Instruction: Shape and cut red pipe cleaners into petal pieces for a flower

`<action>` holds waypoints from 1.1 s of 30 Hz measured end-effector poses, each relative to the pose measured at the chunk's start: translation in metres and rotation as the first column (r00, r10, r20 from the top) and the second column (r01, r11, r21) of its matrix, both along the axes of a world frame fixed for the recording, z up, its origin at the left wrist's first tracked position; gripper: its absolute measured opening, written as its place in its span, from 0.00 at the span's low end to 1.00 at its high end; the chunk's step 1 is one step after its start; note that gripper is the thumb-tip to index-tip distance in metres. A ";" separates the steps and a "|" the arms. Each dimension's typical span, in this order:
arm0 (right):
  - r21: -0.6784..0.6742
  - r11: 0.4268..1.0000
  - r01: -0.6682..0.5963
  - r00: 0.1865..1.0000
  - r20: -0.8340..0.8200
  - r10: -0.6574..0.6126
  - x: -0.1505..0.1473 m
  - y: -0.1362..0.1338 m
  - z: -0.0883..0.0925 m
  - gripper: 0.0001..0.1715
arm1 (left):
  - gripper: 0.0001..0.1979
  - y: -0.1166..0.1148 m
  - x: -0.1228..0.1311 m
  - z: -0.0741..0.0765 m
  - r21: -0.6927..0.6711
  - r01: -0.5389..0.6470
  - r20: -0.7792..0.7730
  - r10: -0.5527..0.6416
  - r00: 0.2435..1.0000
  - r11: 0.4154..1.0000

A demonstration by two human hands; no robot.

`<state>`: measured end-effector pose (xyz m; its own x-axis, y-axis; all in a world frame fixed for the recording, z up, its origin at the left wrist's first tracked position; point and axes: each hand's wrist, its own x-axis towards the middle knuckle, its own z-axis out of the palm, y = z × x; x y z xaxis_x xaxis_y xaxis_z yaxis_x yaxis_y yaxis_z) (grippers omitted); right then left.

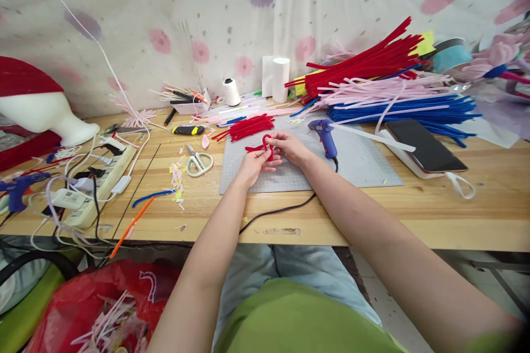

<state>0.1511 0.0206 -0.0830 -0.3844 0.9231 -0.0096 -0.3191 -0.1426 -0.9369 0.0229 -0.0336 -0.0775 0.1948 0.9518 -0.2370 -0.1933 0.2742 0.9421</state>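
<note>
Both hands meet over a grey cutting mat [364,162] on the wooden table [455,215]. My left hand [254,164] and my right hand [287,146] are both closed in a pinch on a red pipe cleaner [266,142] bent into a small loop between them. A pile of cut red pipe cleaner pieces [248,126] lies just beyond the hands. A purple glue gun [325,135] rests on the mat right of my right hand.
Scissors [199,161] lie left of the mat. Bundles of red [372,60], pink and blue pipe cleaners [406,110] stack at back right, near a phone [424,146]. A power strip [97,176] with cables sits left. A red bag [95,303] of scraps is below.
</note>
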 end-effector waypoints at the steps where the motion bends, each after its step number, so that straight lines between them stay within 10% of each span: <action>1: 0.017 1.000 -0.006 1.000 0.006 0.006 0.000 0.000 0.000 0.20 | 0.11 0.000 0.001 0.001 -0.005 -0.010 -0.008 0.010 1.000 1.000; 18: 0.027 0.961 -0.277 0.954 -0.110 0.278 0.004 -0.004 0.004 0.19 | 0.06 -0.002 0.002 0.001 -0.012 -0.006 0.019 0.006 1.000 1.000; 33: 0.020 0.990 -0.140 0.984 -0.104 0.141 -0.001 -0.005 0.003 0.22 | 0.07 -0.005 0.001 0.005 -0.032 0.021 -0.031 -0.022 0.999 0.999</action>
